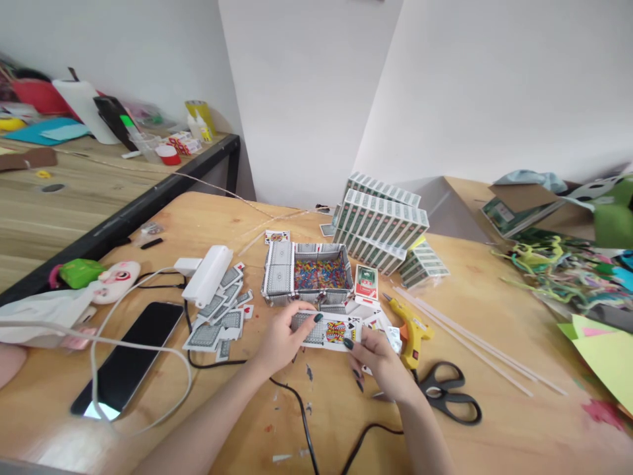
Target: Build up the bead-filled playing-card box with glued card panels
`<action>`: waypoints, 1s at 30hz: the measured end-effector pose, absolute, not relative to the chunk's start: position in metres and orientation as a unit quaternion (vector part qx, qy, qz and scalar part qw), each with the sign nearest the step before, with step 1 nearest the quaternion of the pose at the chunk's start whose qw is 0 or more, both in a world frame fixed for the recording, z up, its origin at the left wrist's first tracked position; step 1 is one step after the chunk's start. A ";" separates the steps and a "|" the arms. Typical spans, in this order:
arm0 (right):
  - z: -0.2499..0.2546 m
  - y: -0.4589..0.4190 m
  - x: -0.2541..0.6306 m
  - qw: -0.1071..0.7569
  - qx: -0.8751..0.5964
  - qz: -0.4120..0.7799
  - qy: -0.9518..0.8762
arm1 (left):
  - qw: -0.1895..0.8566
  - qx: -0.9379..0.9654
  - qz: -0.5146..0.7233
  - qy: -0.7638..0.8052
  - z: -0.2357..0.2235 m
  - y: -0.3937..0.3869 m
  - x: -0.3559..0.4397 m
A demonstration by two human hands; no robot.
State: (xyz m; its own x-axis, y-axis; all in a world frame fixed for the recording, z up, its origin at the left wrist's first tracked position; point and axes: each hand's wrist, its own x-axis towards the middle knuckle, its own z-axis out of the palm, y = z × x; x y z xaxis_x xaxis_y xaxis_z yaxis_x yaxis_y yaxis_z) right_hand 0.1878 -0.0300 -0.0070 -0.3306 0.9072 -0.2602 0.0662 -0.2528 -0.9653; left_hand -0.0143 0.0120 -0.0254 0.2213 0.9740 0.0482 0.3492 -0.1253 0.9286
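Note:
My left hand (281,340) and my right hand (378,359) together hold a strip of joined playing cards (326,331), with a king face up at its right end. The left fingers pinch the strip's left part; the right thumb presses its right edge. Just beyond the strip stands an open box made of playing cards (309,272), filled with small multicoloured bits. Loose face-down cards (220,320) lie spread to the left of my left hand.
A yellow glue gun (413,328) and black scissors (448,390) lie right of my right hand, with glue sticks (475,346) beyond. Stacked card packs (380,224) stand behind the box. A phone (131,359), cables and a white charger (208,274) lie left.

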 end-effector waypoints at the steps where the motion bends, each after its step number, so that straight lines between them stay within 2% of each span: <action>1: -0.008 -0.030 0.186 0.331 -0.470 0.641 -0.509 | 0.435 0.645 0.368 0.509 -0.026 0.012 -0.014; 12: -0.010 -0.031 0.171 0.344 -0.511 0.616 -0.492 | 0.451 0.641 0.366 0.502 -0.026 0.013 -0.014; 18: -0.011 -0.033 0.163 0.299 -0.498 0.635 -0.509 | 0.472 0.688 0.314 0.453 -0.023 0.011 -0.012; 22: -0.011 -0.032 0.163 0.298 -0.507 0.620 -0.519 | 0.455 0.687 0.329 0.461 -0.018 0.012 -0.012; 24: -0.014 -0.029 0.167 0.330 -0.551 0.547 -0.536 | 0.462 0.664 0.337 0.482 -0.016 0.014 -0.014; 27: -0.021 -0.024 0.174 0.365 -0.630 0.307 -0.612 | 0.468 0.634 0.339 0.513 -0.013 0.016 -0.018; 30: -0.031 -0.020 0.178 0.309 -0.613 0.142 -0.714 | 0.448 0.639 0.342 0.524 -0.010 0.018 -0.021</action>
